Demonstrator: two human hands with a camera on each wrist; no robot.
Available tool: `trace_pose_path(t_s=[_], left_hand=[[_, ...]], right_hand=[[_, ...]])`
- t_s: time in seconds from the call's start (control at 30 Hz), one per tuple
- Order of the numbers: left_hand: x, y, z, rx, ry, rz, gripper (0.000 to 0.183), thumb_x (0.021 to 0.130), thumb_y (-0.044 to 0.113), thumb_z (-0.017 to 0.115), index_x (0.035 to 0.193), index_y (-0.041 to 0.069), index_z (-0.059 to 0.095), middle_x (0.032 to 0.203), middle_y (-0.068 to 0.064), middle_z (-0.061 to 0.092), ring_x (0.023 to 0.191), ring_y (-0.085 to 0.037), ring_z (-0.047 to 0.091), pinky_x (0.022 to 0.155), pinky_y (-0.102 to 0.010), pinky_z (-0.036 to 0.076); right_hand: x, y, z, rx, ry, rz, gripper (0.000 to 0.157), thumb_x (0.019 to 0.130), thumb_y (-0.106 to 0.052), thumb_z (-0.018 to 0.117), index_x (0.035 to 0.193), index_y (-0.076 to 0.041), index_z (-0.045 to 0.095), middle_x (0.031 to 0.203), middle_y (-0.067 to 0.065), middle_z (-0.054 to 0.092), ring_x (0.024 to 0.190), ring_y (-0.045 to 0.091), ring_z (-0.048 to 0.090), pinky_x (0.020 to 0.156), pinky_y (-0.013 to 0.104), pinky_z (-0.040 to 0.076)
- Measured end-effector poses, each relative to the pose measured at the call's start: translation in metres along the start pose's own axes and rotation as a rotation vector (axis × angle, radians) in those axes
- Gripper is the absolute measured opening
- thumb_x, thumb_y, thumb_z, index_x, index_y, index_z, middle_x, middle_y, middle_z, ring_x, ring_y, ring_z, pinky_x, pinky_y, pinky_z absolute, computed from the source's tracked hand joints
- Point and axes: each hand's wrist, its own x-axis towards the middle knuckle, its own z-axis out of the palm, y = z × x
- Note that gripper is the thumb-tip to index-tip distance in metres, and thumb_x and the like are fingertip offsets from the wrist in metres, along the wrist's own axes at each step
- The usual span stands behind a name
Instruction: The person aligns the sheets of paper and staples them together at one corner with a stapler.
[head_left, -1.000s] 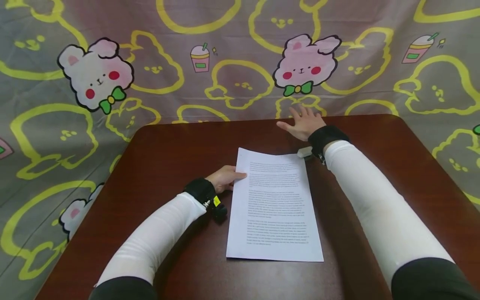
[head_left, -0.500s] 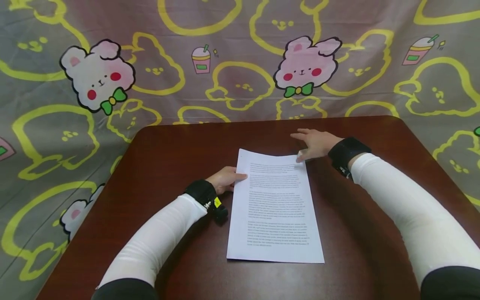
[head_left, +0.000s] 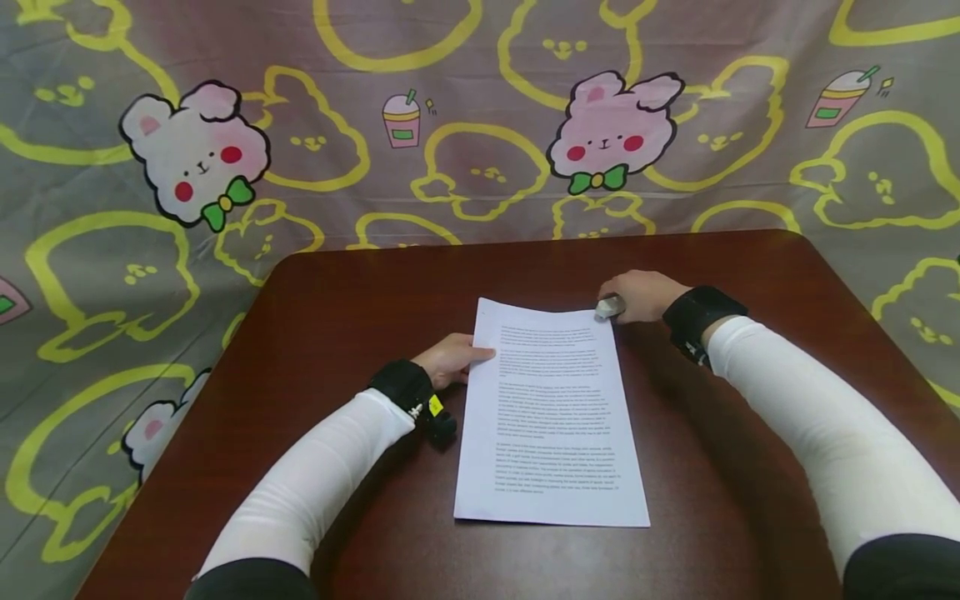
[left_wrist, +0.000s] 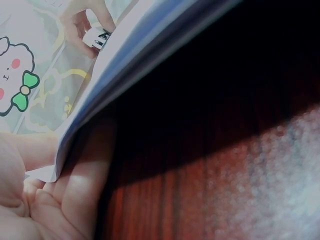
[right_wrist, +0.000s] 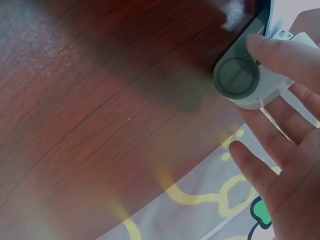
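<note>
A stack of printed paper sheets (head_left: 551, 417) is at the middle of the table, its far edge lifted a little. My left hand (head_left: 450, 360) pinches the stack's left edge, thumb on top and fingers beneath; the left wrist view shows several layers of paper (left_wrist: 125, 65) there. At the far right corner, my right hand (head_left: 643, 296) grips a small white-and-grey stapler (head_left: 609, 309). In the right wrist view, the thumb lies on the grey side of the stapler (right_wrist: 236, 77), with fingers on the white side. The paper corner is at the stapler's mouth; how deep it sits cannot be seen.
The dark red-brown wooden table (head_left: 360, 292) reaches back to a patterned curtain (head_left: 480, 100) with cartoon animals. Both wrists carry black bands, and a small black camera (head_left: 440, 427) hangs by the left one.
The right hand came back from beyond the stack with its fingers spread, reached the stapler and closed around it. The left hand and the paper have stayed nearly still.
</note>
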Motion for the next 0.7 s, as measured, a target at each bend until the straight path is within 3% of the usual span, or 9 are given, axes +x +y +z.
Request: trace_pose_path(t_s=[0.17,0.7], left_hand=[[0.0006,-0.0011,-0.0009,0.007,0.003,0.003,0.031,0.099,0.012,0.056,0.125,-0.005,0.058,0.101,-0.015,0.07,0.076,-0.02,0.067,0.063,-0.031,0.055],[-0.0015,-0.0005,-0.0009,0.003,0.0,-0.001,0.031,0.099,0.012,0.056,0.126,-0.004,0.059,0.104,-0.016,0.069,0.079,-0.022,0.067,0.066,-0.033,0.055]], right_hand=[[0.005,-0.0008,0.0006,-0.029,-0.017,0.006,0.028,0.08,-0.009,0.08,0.106,-0.006,0.07,0.097,0.009,0.066,0.088,0.029,0.058,0.085,0.047,0.048],[0.0081,-0.002,-0.0003,-0.058,-0.024,0.029,0.023,0.079,-0.007,0.08,0.1,-0.005,0.072,0.092,0.009,0.065,0.084,0.029,0.056,0.079,0.043,0.047]])
